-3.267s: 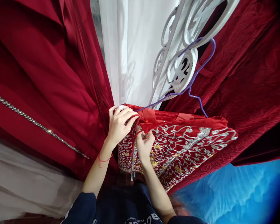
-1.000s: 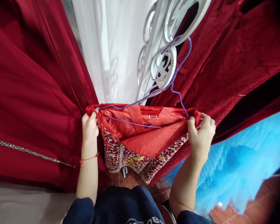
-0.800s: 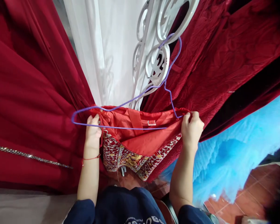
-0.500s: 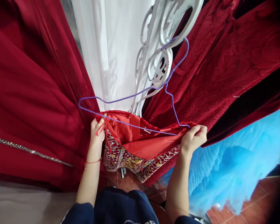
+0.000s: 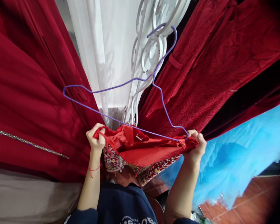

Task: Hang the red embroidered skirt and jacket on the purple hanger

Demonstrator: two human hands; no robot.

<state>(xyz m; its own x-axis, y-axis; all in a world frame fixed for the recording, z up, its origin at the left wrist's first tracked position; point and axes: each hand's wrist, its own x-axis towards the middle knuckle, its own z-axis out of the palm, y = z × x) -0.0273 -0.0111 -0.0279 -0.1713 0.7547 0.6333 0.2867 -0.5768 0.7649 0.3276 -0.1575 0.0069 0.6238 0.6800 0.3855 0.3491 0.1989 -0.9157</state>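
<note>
A garment with a smooth red lining (image 5: 140, 155) and a silver, gold and red patterned outside is stretched between my hands, its opening facing up. My left hand (image 5: 96, 137) is closed on its left edge, where red ties dangle. Closed on the right edge is my right hand (image 5: 197, 143). A purple wire hanger (image 5: 121, 84) slants above the garment. Its right corner meets the cloth beside my right hand; its left corner sticks out free, above and left of my left hand. The hanger's hook is up at the white scrollwork; whether it bears weight there I cannot tell.
White metal scrollwork (image 5: 151, 54) rises ahead before a white curtain (image 5: 114, 56). Red gowns hang at the left (image 5: 37, 93) and right (image 5: 214, 71), the left one with a glittering band (image 5: 30, 143). Fluffy blue fabric (image 5: 226, 165) spreads at the lower right above floor tiles (image 5: 252, 199).
The garment's left edge and my left hand have dropped away from the hanger's lower bar. In view, the hanger has shifted left and its hook up. Both hands keep hold of the garment.
</note>
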